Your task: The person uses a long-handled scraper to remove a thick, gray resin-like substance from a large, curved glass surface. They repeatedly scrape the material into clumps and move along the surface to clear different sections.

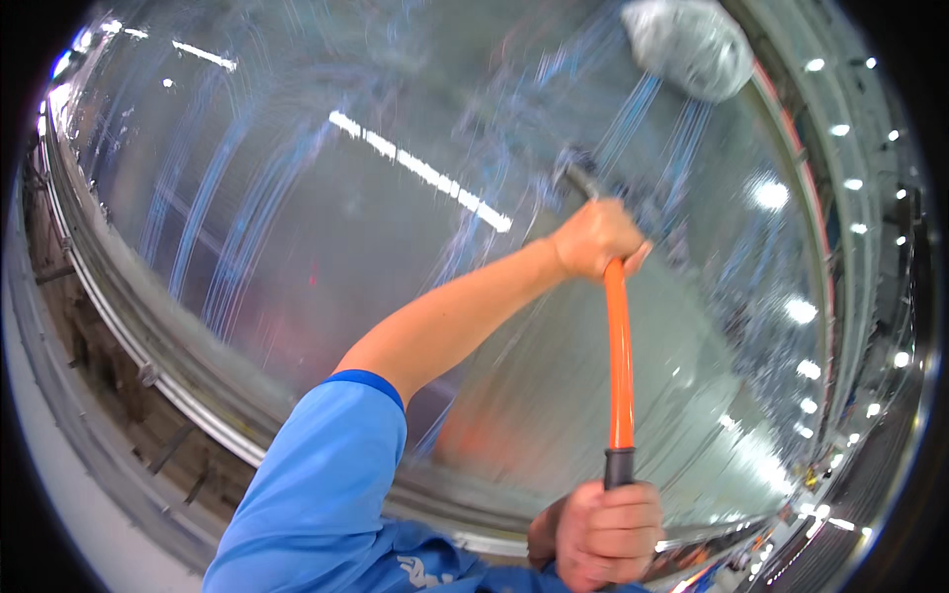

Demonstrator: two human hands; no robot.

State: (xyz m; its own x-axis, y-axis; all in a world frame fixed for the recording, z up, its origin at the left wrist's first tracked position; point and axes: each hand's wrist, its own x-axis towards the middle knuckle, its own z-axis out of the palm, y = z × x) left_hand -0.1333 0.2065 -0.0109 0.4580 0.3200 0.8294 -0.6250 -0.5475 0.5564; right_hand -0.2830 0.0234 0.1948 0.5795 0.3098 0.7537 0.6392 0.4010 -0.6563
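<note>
Left hand (599,237) clamps orange tool (620,356) toward 12 o'clock, likely steering. Right hand (610,534) wraps 6 o'clock end, probably leverage.

The pole (621,366) is orange, its grip (620,467) black; the shirt (311,465) is light blue; blue streaks (210,188) line the grey surface (395,247).

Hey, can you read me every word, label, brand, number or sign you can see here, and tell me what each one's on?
No readable words or numbers.
Blue shirt: a white mark low on the front, seen as a shape, with no letters I can make out.
Orange tool handle: no lettering visible.
Small coloured items at the lower right: too small and blurred to tell.
</note>
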